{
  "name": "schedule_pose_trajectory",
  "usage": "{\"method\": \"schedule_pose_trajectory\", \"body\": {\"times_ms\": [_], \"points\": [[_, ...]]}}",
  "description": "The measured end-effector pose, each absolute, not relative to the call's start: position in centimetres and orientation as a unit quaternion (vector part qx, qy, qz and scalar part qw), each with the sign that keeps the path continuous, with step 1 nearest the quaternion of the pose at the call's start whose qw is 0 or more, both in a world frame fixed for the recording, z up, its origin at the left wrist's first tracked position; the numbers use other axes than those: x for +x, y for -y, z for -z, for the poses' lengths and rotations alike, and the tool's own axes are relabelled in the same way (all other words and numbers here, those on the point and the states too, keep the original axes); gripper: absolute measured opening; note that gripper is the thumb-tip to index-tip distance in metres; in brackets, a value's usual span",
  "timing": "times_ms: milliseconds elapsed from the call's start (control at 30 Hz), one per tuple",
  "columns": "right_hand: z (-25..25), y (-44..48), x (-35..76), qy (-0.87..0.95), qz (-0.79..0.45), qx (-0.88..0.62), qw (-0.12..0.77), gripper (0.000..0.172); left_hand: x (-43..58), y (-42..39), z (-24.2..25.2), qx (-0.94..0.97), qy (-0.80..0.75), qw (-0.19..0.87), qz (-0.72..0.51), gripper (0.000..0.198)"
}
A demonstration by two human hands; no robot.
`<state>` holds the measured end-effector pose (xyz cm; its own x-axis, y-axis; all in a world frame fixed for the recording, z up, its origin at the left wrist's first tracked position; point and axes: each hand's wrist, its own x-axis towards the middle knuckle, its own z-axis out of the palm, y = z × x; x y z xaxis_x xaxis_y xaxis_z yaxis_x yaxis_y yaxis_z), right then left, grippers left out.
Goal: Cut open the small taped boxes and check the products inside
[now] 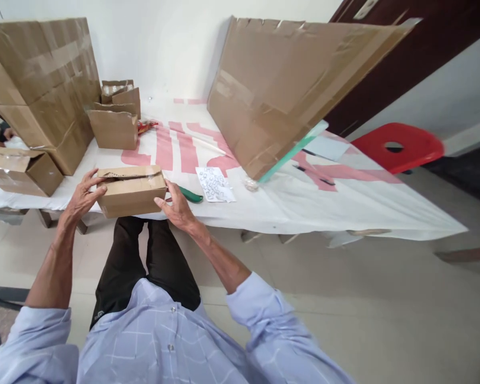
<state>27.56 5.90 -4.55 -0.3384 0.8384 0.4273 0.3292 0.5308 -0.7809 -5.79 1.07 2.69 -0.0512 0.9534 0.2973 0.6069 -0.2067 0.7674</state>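
Observation:
A small brown cardboard box [132, 193] rests at the near edge of the table [344, 208], which is covered by a white cloth with pink print. My left hand [82, 196] grips the box's left end, fingers wrapped over its top edge. On the other side my right hand [176, 205] presses against the right end with the fingers curled around it. The box's top flap looks partly raised. Just right of that hand lies a green-handled tool [191, 195] on the cloth.
A white sheet of small printed pieces [215, 184] lies nearby. Big taped cartons stand at far left [44, 80] and lean at the back right [288, 90]. Small open boxes [114, 128] and another box [22, 169] sit left. A red stool [400, 146] stands right.

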Motion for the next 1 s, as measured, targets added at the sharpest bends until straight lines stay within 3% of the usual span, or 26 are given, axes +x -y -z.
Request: {"method": "schedule_pose_trajectory", "body": {"times_ms": [167, 300, 433, 567, 667, 867, 1000], "points": [[5.0, -8.4, 31.4, 0.803, -0.233, -0.380, 0.395, 0.042, -6.2, -1.5, -3.4, 0.660, -0.589, 0.256, -0.390, 0.074], [5.9, -11.4, 36.1, 0.810, -0.127, -0.493, 0.291, 0.019, -6.1, -1.4, -3.4, 0.664, -0.600, 0.235, -0.380, 0.076], [7.2, -12.6, 37.7, 0.813, -0.097, -0.559, 0.134, 0.011, -5.4, -0.7, -3.0, 0.666, -0.609, 0.220, -0.369, 0.095], [7.7, -12.5, 37.2, 0.824, -0.065, -0.558, 0.074, 0.013, -4.2, 0.7, -3.0, 0.672, -0.615, 0.211, -0.355, 0.099], [7.1, -12.8, 37.4, 0.816, -0.046, -0.562, 0.130, 0.017, -3.5, 1.4, -3.1, 0.673, -0.613, 0.212, -0.355, 0.094], [1.1, -12.2, 37.6, 0.725, -0.161, -0.525, 0.416, 0.034, -3.1, 1.5, -2.5, 0.674, -0.595, 0.217, -0.380, 0.092], [-4.4, -9.6, 35.5, 0.783, -0.221, -0.411, 0.410, 0.037, -2.9, 1.4, -2.0, 0.677, -0.592, 0.213, -0.382, 0.092]]}}
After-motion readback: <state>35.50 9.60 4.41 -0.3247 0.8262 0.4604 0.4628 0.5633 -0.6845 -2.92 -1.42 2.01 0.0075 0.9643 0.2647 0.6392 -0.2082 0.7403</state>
